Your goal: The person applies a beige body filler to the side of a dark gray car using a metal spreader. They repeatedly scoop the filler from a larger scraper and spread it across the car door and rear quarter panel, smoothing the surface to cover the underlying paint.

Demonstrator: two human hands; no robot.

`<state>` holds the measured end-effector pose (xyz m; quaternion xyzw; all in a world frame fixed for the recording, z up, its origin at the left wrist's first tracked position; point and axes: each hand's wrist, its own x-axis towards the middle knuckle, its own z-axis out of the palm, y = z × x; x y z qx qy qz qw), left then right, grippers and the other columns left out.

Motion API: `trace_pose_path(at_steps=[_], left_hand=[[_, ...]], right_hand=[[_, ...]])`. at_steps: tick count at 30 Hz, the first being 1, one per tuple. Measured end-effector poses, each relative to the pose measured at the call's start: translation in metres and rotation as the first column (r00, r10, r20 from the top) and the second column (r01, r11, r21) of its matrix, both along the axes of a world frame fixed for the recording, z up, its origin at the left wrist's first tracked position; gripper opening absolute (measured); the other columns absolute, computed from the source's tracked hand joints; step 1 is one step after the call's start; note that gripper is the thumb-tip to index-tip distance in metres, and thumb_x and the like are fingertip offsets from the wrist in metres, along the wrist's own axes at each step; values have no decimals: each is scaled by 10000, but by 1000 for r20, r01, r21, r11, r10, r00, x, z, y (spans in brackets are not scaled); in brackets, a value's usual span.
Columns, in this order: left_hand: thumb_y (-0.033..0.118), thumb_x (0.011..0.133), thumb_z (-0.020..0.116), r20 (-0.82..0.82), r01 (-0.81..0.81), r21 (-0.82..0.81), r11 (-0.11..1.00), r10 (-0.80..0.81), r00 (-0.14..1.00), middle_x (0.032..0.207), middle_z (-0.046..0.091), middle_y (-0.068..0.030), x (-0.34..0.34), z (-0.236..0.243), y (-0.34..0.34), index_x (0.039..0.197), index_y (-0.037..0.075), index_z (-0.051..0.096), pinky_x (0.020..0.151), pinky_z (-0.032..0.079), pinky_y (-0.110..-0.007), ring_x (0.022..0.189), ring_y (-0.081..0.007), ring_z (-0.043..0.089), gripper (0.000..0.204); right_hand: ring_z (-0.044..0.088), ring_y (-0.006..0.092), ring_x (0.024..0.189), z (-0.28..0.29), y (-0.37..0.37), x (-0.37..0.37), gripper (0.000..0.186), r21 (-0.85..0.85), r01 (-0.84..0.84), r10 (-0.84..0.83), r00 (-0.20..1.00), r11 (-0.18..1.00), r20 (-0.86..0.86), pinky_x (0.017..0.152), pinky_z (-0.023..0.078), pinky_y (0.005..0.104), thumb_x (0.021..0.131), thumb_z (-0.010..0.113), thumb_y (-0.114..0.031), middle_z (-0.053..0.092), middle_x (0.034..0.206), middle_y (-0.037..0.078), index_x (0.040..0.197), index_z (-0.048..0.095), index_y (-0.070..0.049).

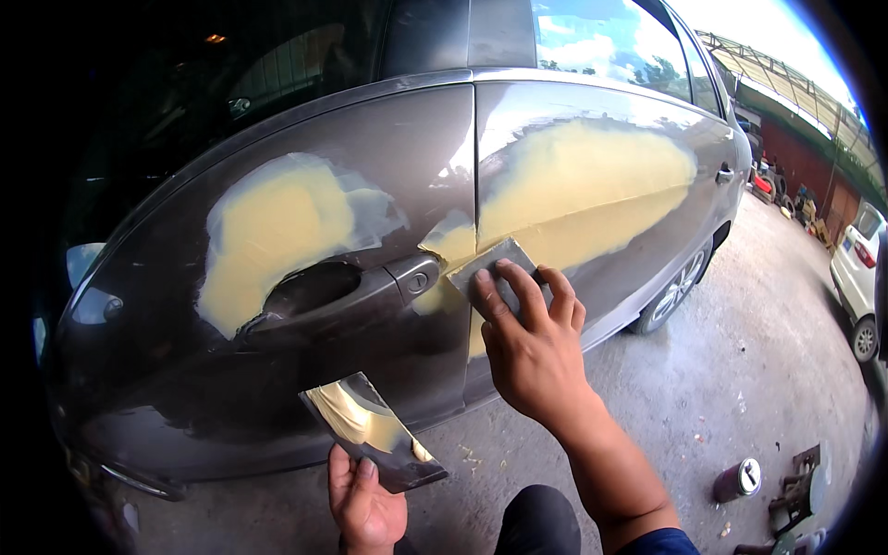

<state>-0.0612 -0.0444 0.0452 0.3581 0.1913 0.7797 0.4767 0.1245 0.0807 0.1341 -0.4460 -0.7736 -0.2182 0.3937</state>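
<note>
My right hand [532, 338] grips a thin grey putty spreader [497, 264] and presses it against the car body at the seam between the two doors, beside the lock end of the door handle [365, 298]. Below the front door, my left hand [368, 498] pinches the lower edge of a dark flat plate [407, 470] loaded with pale yellow body filler [350, 414]. Dried-looking yellow filler covers a patch [277, 217] above the handle on the brownish-grey front door. A larger filler patch [592, 185] spreads across the rear door [712, 148].
On the concrete ground at right stands an open tin [737, 481], with a small stool-like object [800, 495] next to it. A white car [862, 259] is parked farther right. Assorted clutter [782, 199] lies along the far wall. My knee [539, 523] shows at the bottom.
</note>
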Motion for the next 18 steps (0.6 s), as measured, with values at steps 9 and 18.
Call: trace_pose_path(at_steps=[9,18], left_hand=[[43,952,446,110,103,19,994,-105,988,1357,520,-122,21,16,6,1429,25,374,1048,420,-417,1232,-236,519,483],[44,949,458,72,46,17,999,-47,996,1316,541,-121,11,13,-3,1409,10,387,1030,431,-408,1181,-228,543,466]], right_hand=[[462,366,1215,-44,-65,32,499,-226,-970,768,214,93,-603,1037,369,462,843,706,-149,497,1346,185,1325,600,-69],[352,397,1286,22,-6,31,546,41,-89,81,984,995,158,1049,284,492,794,605,-37,458,1414,65,1306,583,-227]])
